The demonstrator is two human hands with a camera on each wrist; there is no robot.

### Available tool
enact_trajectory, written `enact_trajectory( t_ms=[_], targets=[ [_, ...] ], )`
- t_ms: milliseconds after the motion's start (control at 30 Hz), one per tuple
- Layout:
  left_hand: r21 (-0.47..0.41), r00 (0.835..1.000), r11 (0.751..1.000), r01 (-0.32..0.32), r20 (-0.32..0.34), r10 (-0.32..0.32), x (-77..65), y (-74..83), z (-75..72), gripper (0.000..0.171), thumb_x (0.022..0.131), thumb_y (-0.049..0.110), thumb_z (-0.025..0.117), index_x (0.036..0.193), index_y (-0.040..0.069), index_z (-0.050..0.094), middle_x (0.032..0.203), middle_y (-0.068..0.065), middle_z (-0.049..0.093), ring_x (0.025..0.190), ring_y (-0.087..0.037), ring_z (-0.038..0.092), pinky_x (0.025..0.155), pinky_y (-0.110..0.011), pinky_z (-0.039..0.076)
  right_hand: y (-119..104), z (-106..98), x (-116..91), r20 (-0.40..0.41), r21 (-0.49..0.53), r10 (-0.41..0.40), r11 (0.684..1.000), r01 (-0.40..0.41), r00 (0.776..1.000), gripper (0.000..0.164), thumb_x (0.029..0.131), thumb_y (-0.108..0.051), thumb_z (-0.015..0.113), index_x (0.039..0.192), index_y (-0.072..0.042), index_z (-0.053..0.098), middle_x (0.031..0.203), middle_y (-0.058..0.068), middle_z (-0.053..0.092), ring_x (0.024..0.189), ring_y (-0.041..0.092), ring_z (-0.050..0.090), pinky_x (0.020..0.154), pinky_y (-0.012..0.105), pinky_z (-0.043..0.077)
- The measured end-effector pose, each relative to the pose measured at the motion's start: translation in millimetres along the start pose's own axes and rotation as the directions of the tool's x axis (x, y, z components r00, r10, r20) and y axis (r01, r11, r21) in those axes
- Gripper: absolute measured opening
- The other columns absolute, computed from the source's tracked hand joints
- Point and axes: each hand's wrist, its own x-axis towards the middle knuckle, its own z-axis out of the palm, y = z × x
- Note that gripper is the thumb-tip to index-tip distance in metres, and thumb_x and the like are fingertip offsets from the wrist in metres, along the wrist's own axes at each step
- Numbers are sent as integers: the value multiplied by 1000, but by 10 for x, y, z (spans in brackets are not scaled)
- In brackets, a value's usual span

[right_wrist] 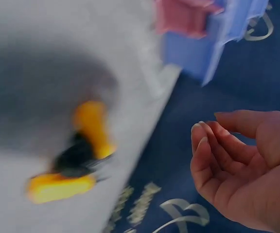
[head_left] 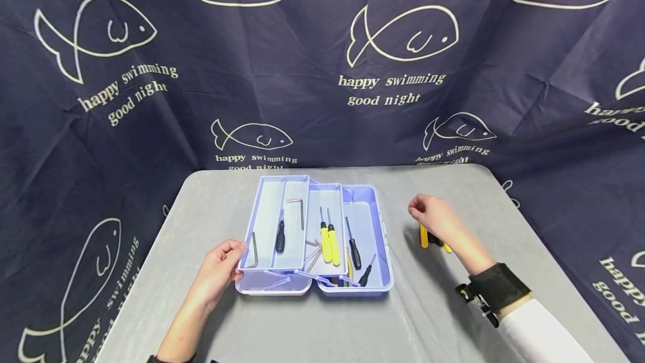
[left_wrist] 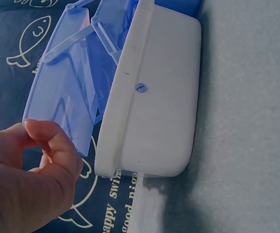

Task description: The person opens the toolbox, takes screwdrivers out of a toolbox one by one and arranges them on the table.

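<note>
Far left: dark navy cloth with white fish outlines and lettering (head_left: 302, 71), hung behind and beside a grey-covered table (head_left: 216, 200); left hand (head_left: 216, 270), thumb and bent fingers pinching the near left corner of a pale lavender plastic two-lane tray (head_left: 266, 206).

In that tray: one L-shaped grey metal key (head_left: 254, 251) at the near left, close to the hand; one black-handled screwdriver (head_left: 280, 237) along the divider; a second L-shaped metal key (head_left: 302, 214) in the right lane.

Centre: lavender plastic toolbox (head_left: 385, 262), opened out on the table, its trays raised on folding arms; lower tray (head_left: 314, 198) with two yellow-handled screwdrivers side by side and several thin metal keys, partly overlapping; deep compartment at right with a long black-handled screwdriver (head_left: 355, 254) and a short one (head_left: 365, 278); a yellow item (head_left: 349, 265) there, mostly hidden by the lower tray.

Right: yellow-and-black tool (head_left: 424, 236), on the table well apart from the toolbox, partly screened by the hand and forearm; right hand (head_left: 430, 214) above it, fingers loosely bent, thumb apart, holding nothing; black wrist strap (head_left: 499, 287); white sleeve (head_left: 541, 332).
</note>
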Motion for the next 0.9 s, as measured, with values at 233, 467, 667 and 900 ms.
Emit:
enact_trajectory(
  t_ms=[233, 467, 667, 900],
  targets=[
    [-9, 1000, 1000, -5, -6, 5, -1, -10, -1, 13, 106, 8, 56, 96, -1, 58, 66, 4, 53, 56, -6, 45, 52, -20, 40, -578, 14, 191, -43, 43, -122, 991, 124, 992, 3, 93, -6, 68, 93, -4, 69, 82, 6, 73, 77, 24, 69, 77, 47, 55],
    [-14, 1000, 1000, -12, -2, 12, -10, -25, -14, 13, 106, 8, 57, 97, -1, 59, 67, 4, 53, 56, -6, 45, 52, -20, 40, -1117, 104, 211, -13, 52, -222, 974, 222, 975, 3, 93, -5, 69, 94, -2, 70, 83, 8, 73, 75, 21, 69, 70, 38, 58],
    [-11, 1000, 1000, -13, -8, 13, -25, -20, -39, 13, 106, 8, 56, 96, 0, 59, 66, 5, 53, 56, -6, 45, 52, -20, 41, -1603, 198, 236, 54, 80, -320, 946, 315, 946, 4, 94, -6, 70, 95, -4, 72, 86, 6, 74, 79, 18, 69, 73, 33, 58],
    [-6, 1000, 1000, -2, -3, 2, -11, -9, -25, 13, 107, 9, 57, 97, 1, 59, 67, 5, 54, 56, -5, 45, 53, -19, 41, -2096, 346, 292, 178, 106, -500, 866, 489, 848, 7, 97, -7, 69, 95, -5, 74, 84, 2, 71, 77, 14, 62, 75, 26, 54]
  ],
)
